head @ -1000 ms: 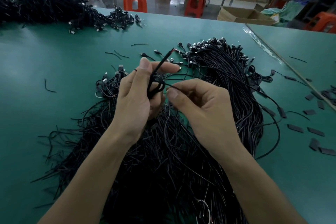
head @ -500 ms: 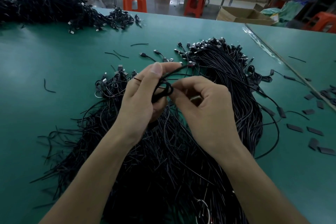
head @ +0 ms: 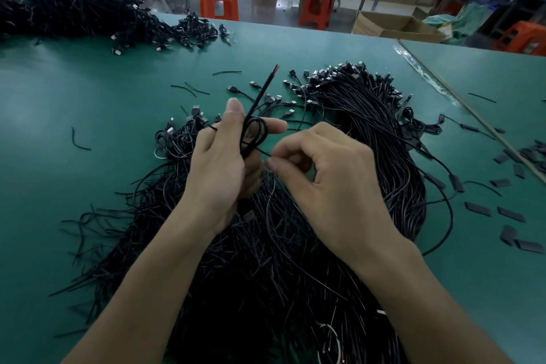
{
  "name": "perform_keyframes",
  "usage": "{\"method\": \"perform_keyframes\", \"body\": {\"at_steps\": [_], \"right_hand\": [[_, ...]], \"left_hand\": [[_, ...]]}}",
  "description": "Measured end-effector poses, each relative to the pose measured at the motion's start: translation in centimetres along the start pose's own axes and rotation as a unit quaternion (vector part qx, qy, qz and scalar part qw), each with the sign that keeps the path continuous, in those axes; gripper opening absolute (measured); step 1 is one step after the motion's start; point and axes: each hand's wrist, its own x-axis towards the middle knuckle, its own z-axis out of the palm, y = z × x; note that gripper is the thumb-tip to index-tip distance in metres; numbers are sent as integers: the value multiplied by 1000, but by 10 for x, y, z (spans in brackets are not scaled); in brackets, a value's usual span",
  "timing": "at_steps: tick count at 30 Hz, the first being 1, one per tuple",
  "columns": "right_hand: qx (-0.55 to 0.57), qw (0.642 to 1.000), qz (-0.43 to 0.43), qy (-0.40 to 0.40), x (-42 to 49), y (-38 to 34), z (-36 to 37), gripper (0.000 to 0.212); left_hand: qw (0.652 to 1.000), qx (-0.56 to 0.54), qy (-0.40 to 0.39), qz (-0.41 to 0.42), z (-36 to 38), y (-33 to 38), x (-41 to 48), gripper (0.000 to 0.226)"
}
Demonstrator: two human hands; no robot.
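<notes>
Orange stools (head: 219, 0) and a cardboard box (head: 393, 26) stand beyond the far edge of the green surface (head: 88, 97), which carries a far-left heap of cables (head: 74, 9). Both forearms reach over the big cable heap (head: 369, 127) in the middle. The left hand (head: 224, 162), thumb up and forefinger stretched right, grips a small coiled cable (head: 254, 133) whose loose end points up and away. Just beside it, the right hand (head: 334, 186), fingers curled, pinches a thin black tie (head: 267, 154) running to the coil. Short black sleeves (head: 508, 213) lie scattered at right.
</notes>
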Motion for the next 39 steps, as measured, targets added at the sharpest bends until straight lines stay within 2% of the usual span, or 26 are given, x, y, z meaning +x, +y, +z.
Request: {"method": "perform_keyframes", "body": {"at_steps": [4,7,10,13,16,18,20,21,23,26,28,31,35,39], "right_hand": [[-100,987,-117,-38,-3,-4,5,6],[-197,957,-212,-22,2,-4,0,3],[-221,940,-254,-49,8,-3,-10,5],[-164,953,-220,-127,13,-3,-18,3],[-102,973,-127,-162,15,-2,-20,6],[-78,980,-75,-169,16,1,-20,8],[-62,981,-43,-178,16,4,-21,9],[-56,980,-34,-186,16,5,-22,10],[-62,977,-31,-202,16,6,-23,6],[-66,975,-27,-210,16,7,-25,9],[-68,973,-22,-217,15,7,-26,13],[-86,972,-23,-216,12,6,-25,8],[-141,968,-50,-201,12,4,-24,12],[-206,956,-62,-201,13,6,-20,15]], "left_hand": [[999,12,21,-31,2,0,1,64],[996,38,-52,-69,0,-2,-1,58],[981,75,-119,-131,-5,-5,-2,55],[968,70,-146,-192,-5,-5,-3,50],[951,28,-182,-248,-2,-6,-1,54],[941,-5,-227,-250,-3,-8,0,63],[934,29,-274,-227,-7,-8,-1,67],[929,66,-299,-207,-9,-9,-2,60],[918,138,-330,-171,-9,-8,-3,43],[910,182,-334,-164,-8,-9,-4,33],[908,190,-339,-157,-6,-10,-5,34],[912,194,-333,-143,-6,-11,-6,34],[912,192,-332,-144,-7,-11,-4,40],[927,163,-296,-161,-5,-10,-3,18]]}}
